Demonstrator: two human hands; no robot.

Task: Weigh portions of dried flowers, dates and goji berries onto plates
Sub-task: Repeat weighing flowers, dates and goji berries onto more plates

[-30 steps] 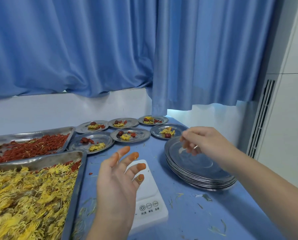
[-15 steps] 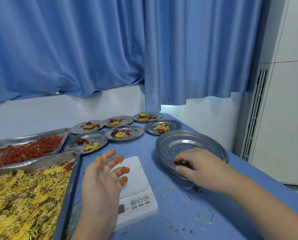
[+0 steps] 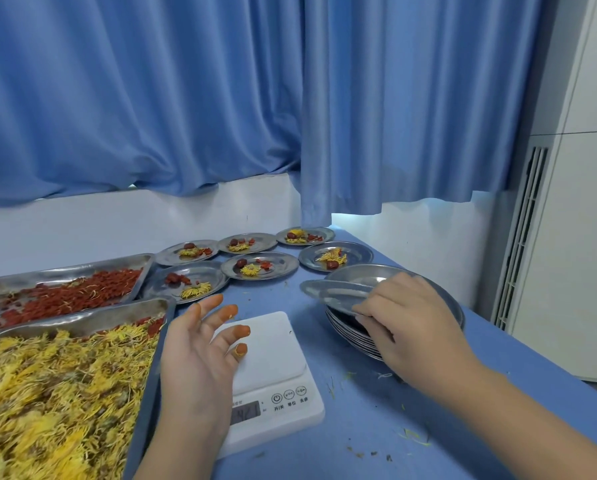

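My right hand [image 3: 409, 327] pinches the near rim of the top plate [image 3: 335, 294], tilting it up off the stack of plates [image 3: 442, 299] at the right of the blue table [image 3: 376, 410]. My left hand [image 3: 200, 358] hovers empty over the white scale [image 3: 273, 362], orange-stained fingers [image 3: 238, 330] spread wide. The tray of dried flowers [image 3: 54, 386] sits at my left, the tray of goji berries [image 3: 68, 292] behind it, and six filled plates [image 3: 259, 266] beyond.

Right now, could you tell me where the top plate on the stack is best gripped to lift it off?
Probably at its thin near-left rim. The top plate is tilted clear of the stack there, so fingers fit underneath. The right hand already pinches that rim from the near side; the left hand hovers open over the scale.
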